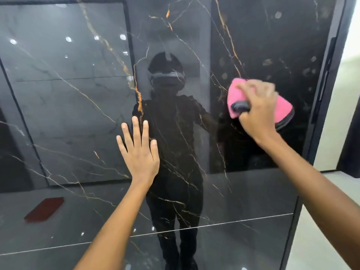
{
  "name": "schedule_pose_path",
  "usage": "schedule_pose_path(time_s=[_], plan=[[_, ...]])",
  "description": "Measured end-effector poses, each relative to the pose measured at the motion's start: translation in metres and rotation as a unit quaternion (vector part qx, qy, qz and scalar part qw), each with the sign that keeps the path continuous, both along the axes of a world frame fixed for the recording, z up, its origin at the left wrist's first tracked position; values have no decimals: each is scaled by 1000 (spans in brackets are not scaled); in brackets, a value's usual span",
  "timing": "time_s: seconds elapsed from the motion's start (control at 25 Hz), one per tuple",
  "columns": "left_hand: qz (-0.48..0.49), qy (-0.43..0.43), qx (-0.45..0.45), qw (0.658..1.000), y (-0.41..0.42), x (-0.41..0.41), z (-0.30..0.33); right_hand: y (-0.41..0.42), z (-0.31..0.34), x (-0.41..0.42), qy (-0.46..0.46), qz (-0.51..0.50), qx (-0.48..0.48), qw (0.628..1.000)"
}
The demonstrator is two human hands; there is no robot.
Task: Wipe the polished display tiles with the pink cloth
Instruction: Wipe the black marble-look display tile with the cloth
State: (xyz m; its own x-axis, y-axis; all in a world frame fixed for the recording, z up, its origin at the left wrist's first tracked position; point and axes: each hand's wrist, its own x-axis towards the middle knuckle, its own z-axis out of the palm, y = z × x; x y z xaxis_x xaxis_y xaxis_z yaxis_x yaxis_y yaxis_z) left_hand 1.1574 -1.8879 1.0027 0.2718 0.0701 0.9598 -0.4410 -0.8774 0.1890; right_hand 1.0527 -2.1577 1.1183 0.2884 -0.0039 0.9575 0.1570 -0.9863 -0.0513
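While a dark red rectangular patch (44,209) is being mirrored low at the far left, the glossy black marble-look display tile with white and orange veins (81,114) is being shown upright across nearly the whole view. Near its middle, the left hand (139,151) is being pressed flat against the polished surface, its fingers straight and spread apart, gripping nothing. A dark reflection of the person (171,133) is being cast just beside that hand. Further right, the pink wiping cloth with a dark edge (284,107) is being held against the upper right part of the tile by the right hand (257,108), whose fingers are being curled over the cloth; this hand is being blurred. Pale smudges (267,62) are being shown above the cloth. At the far right, a black frame edge (329,75) is being followed by a pale wall (331,133).
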Motion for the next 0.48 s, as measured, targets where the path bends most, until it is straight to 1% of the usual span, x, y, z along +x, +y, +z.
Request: schedule_pose_path(time_s=[0.04,0.08,0.12,0.16,0.2,0.24,0.28,0.32,0.36,0.4,0.44,0.48], plan=[[-3,-1,-2,1000,0,0,0,3,2,5,-46,-6,67,997],[-3,-5,-2,1000,-1,1,-1,15,-21,9,-47,14,94,994],[-2,-8,-2,1000,-1,1,-1,30,-58,14,-21,44,49,998],[-3,-8,-2,1000,0,1,-1,49,-102,13,22,64,-53,996],[-5,-7,-2,1000,1,1,0,60,-139,8,69,72,-168,981],[-6,-8,-1,1000,1,0,0,59,-154,2,102,67,-261,958],[-6,-10,0,1000,0,0,-1,48,-147,3,115,77,-311,940],[-7,-11,0,1000,-1,0,-1,35,-122,6,94,85,-290,949],[-6,-9,0,1000,-1,0,-1,25,-87,6,63,79,-204,974],[-4,-9,-1,1000,-1,1,-1,19,-50,5,11,59,-65,996],[-4,-6,-2,1000,-1,1,-2,18,-26,7,-36,19,69,997],[-6,-3,-2,1000,-1,1,-3,25,-21,11,-56,-8,135,989]])
